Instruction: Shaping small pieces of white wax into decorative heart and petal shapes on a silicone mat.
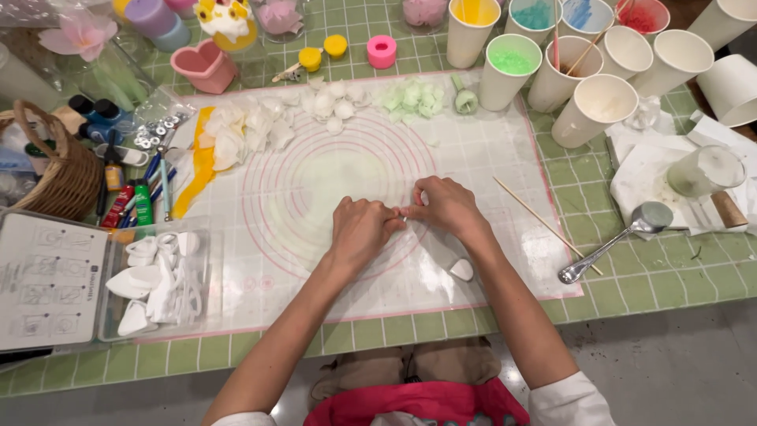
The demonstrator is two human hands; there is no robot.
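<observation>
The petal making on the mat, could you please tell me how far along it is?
Done: white petals and pale green pieces lie along the mat. In hand: left hand and right hand pinch a small white piece. Left: no finished flower on it yet.

Left hand point(359, 230) and right hand point(445, 205) meet, fingertips pinched.

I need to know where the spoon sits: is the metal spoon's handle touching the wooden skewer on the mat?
Touching. In the head view the metal spoon lies across the lower end of the wooden skewer, with no gap showing between them.
</observation>
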